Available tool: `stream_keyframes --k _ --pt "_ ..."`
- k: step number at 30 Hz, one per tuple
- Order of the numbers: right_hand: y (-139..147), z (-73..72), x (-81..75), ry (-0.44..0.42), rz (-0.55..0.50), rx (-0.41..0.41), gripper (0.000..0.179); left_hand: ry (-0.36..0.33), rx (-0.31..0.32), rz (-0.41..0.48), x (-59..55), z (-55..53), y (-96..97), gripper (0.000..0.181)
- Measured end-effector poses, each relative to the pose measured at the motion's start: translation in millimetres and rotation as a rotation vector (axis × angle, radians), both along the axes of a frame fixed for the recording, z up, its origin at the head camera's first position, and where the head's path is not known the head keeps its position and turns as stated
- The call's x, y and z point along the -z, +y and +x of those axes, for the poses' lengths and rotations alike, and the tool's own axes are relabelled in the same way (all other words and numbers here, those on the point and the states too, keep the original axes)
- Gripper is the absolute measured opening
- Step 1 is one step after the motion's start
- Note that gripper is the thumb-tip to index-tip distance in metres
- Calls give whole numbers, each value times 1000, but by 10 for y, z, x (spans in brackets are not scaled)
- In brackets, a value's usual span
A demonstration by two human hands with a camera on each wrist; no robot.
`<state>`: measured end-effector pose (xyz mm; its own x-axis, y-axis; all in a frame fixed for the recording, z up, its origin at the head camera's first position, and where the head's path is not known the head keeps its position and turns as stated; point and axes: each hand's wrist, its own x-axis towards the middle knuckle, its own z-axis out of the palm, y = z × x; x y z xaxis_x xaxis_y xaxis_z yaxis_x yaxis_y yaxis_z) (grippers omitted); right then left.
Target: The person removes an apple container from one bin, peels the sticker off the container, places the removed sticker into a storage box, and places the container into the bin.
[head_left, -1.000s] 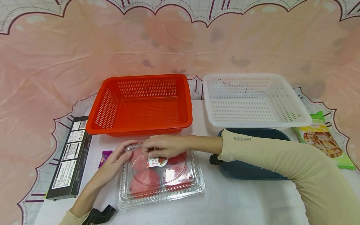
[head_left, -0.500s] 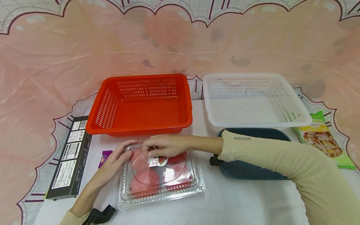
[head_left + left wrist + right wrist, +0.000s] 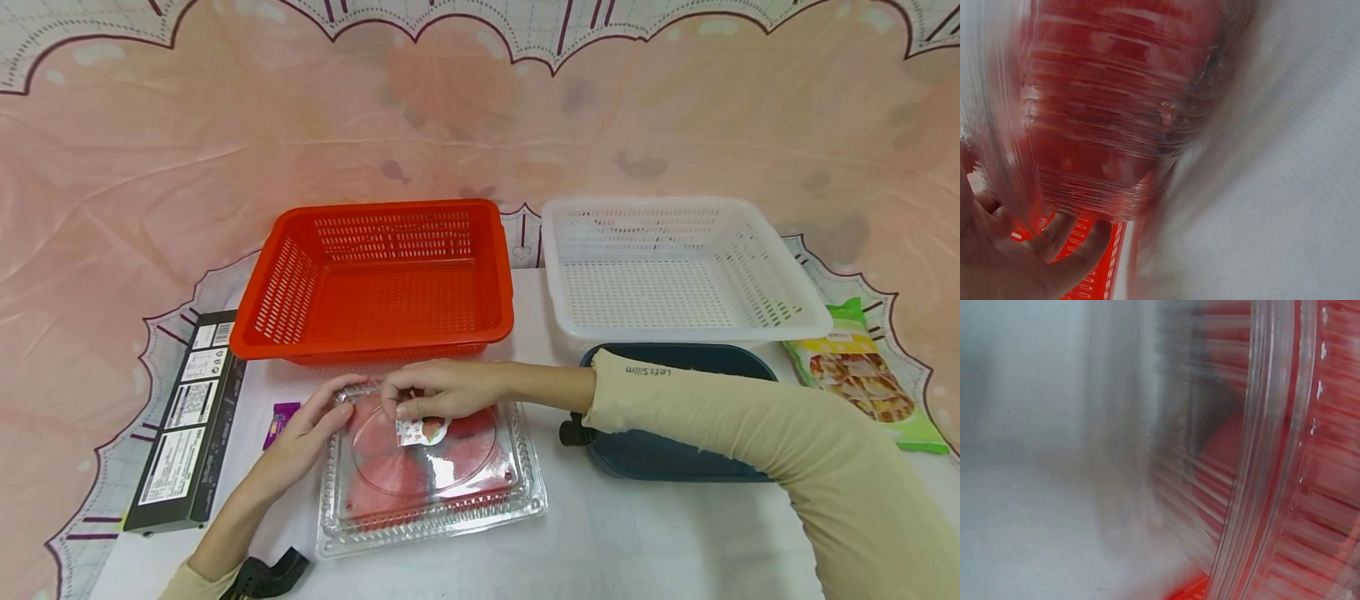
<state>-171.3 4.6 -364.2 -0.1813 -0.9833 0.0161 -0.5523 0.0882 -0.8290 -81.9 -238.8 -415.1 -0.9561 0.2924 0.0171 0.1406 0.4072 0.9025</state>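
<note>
Head view: the left hand [image 3: 311, 425], fingers relaxed and loosely spread, touches the far left corner of the clear box [image 3: 491, 500]; the right hand [image 3: 438, 390], stretched across from the right, pinches the label [image 3: 426, 432] on top. It all lies on a white tabletop [image 3: 615, 533] before peach cloth [image 3: 480, 125], the red basket [image 3: 375, 346] just beyond, tabletop stretching between the box's right edge and the blue tray [image 3: 652, 458].

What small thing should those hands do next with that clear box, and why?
Probably peel the label gently upward: the right hand appears to pinch its edge, while the left hand holds a corner of the clear plastic container.
</note>
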Motion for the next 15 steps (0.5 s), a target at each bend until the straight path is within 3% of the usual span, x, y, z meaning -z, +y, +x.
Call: stream_keyframes --k 10,15 --pt "15 3 2 -70 19 26 7 4 -6 -7 -7 0 8 37" --pt "18 0 14 -157 1 13 7 3 -8 -9 -7 0 7 37"
